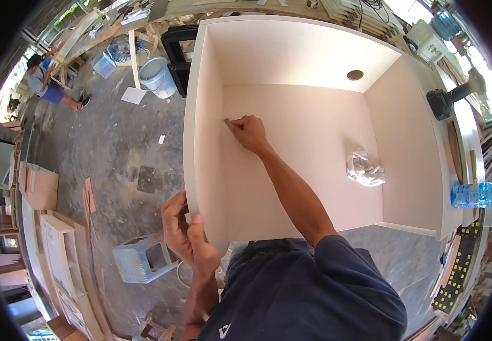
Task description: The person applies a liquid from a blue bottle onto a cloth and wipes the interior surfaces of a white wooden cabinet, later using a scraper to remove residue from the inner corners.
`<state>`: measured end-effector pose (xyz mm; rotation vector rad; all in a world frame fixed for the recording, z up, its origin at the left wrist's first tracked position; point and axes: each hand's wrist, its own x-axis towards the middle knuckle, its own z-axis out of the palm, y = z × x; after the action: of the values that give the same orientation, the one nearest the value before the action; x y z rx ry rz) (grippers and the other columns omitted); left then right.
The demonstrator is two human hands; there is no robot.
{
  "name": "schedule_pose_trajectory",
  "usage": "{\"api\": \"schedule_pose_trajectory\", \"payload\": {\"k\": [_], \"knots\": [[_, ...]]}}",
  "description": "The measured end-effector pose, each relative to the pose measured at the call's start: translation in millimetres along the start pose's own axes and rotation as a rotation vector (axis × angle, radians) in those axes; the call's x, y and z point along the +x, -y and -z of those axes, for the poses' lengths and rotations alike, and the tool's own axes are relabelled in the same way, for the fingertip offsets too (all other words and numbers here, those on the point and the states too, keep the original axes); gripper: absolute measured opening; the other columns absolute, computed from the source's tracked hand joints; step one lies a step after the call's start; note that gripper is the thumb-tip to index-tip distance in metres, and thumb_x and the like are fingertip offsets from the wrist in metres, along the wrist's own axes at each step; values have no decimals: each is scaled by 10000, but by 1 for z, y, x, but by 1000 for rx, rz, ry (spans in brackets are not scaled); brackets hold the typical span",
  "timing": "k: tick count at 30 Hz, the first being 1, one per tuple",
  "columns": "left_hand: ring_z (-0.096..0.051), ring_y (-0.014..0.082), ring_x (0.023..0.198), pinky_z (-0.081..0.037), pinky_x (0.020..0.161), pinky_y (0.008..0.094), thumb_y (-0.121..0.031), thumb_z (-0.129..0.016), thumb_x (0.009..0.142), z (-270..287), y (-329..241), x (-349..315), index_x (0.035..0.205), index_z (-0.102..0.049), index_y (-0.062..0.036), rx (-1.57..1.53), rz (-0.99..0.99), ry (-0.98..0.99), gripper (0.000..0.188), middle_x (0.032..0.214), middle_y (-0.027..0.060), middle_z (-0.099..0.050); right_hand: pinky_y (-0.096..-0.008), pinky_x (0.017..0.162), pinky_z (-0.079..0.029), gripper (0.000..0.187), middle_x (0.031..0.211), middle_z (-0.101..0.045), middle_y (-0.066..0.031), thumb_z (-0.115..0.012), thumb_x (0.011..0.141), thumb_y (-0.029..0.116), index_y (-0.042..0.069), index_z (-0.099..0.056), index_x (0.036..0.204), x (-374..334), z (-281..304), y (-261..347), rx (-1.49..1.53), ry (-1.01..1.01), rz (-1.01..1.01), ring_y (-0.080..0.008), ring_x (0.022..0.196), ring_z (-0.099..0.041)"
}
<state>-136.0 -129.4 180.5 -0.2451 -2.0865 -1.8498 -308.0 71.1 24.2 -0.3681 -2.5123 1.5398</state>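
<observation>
A large cream-white cabinet box (302,105) lies in front of me with its inside facing up, and a round hole (355,75) is cut in its far wall. My right hand (250,134) reaches inside, closed on a small flat brownish piece (229,123), perhaps sandpaper. That piece touches the corner where the left wall meets the back panel. At the near left corner, my left hand (189,233) grips the left side panel (193,142), its thumb and fingers around the edge. A crumpled white cloth (364,169) rests inside, near the right wall.
A dark cordless drill (447,99) and a blue water bottle (476,195) are beyond the box's right wall. On the floor to the left stand a bucket (158,77) and a plastic stool (143,258). Another person (44,79) works at the far left.
</observation>
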Motion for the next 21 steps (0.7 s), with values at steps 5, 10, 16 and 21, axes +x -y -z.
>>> {"api": "schedule_pose_trajectory", "payload": {"k": [5,10,16,21], "knots": [[-595,234,1009,-480,889,359,-107,-506,871,1,2,1,1206,-588,90,22,-5,-74,397,1167,185,-615,-384,632,-530,164,761,-714,-160,-659,805,33,-3,-787,901,-19,4,-5,-150,168,91,-257,680,-677],[-596,237,1024,-475,906,364,-92,-497,869,1,2,0,1217,-579,93,2,-7,-67,403,1170,185,-608,-370,687,-521,169,807,-730,-131,-660,825,61,3,-788,919,-7,10,-11,141,142,1,-268,706,-646],[-607,249,1099,-470,978,363,-36,-425,882,-1,0,-1,1266,-541,118,8,8,-22,429,1208,182,-599,-435,558,-462,131,674,-659,-174,-657,832,87,11,-741,767,-2,-8,-12,-196,-24,189,-337,604,-616],[-605,251,1101,-467,979,361,-35,-427,878,8,1,-2,1260,-541,122,43,14,-46,429,1210,185,-602,-470,721,-432,172,666,-617,-159,-629,857,93,44,-700,708,-99,-8,-1,-98,199,155,-348,643,-586]]}}
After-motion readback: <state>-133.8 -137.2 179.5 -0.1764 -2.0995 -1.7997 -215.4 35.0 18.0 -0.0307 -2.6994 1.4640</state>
